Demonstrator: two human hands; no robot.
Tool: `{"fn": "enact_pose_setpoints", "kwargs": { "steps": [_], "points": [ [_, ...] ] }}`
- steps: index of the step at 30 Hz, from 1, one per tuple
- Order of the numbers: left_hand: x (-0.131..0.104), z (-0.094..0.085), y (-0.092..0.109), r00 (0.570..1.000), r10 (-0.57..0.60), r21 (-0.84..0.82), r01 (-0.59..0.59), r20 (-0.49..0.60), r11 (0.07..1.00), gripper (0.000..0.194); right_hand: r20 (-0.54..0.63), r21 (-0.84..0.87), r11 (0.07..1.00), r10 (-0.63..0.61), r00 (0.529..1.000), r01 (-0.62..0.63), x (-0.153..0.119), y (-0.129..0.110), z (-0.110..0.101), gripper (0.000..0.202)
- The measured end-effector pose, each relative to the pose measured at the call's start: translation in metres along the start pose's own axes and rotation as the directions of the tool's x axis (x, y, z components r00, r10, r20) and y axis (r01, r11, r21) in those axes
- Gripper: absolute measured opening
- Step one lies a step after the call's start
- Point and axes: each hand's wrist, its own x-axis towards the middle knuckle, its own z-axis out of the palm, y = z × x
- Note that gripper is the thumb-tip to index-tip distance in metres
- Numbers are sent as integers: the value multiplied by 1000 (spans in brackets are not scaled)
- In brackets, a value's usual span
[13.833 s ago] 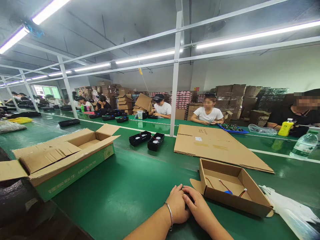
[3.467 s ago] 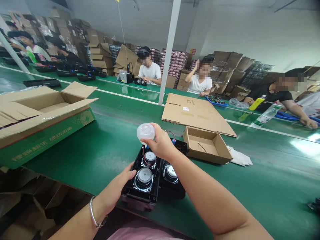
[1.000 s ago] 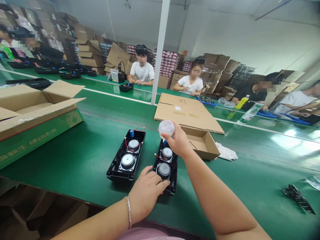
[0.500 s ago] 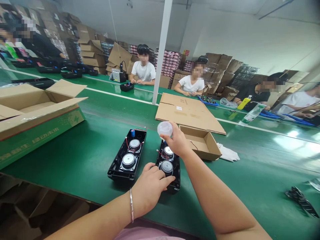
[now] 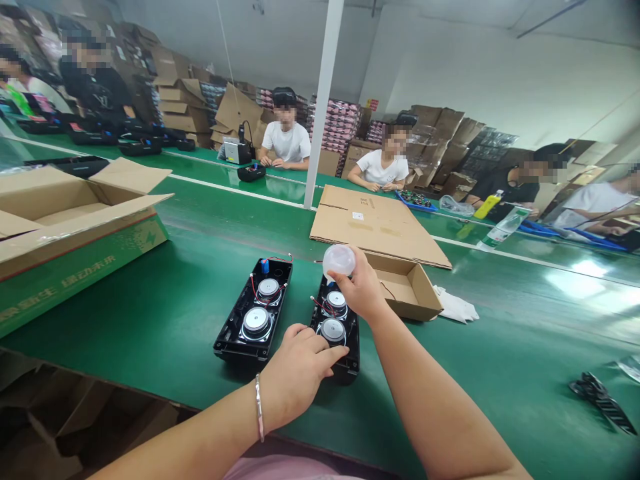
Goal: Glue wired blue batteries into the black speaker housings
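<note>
My right hand (image 5: 364, 288) is closed around a translucent white plastic squeeze bottle (image 5: 339, 261), its round base facing me. The bottle is over the far end of a black speaker housing (image 5: 353, 333); its tip is hidden. My left hand (image 5: 299, 370) grips the near end of this housing, fingers at the left side and one finger across the top. Two round silver speaker drivers (image 5: 333, 331) sit inside, with red and black wires. To the left lies a second black speaker housing (image 5: 234, 331) with two drivers and a blue component (image 5: 265, 267).
An open green-and-brown carton (image 5: 100, 260) stands left. Flat cardboard (image 5: 375, 223), a shallow cardboard box (image 5: 417, 287) and a white glove (image 5: 457, 305) lie beyond my right hand. Black parts (image 5: 603, 400) lie at right. Several people sit or stand across the green bench (image 5: 200, 220).
My right hand has moved the bottle slightly right and down, tilting it over the housing. My left hand stays in place. A person at far left has straightened up.
</note>
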Motion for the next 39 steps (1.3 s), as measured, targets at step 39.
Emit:
{"fn": "enact_pose_setpoints", "kwargs": {
  "steps": [39],
  "points": [
    [-3, -8, -1, 989, -144, -180, 144, 14, 973, 42, -144, 318, 923, 272, 951, -216, -15, 32, 5, 57]
  ]
}}
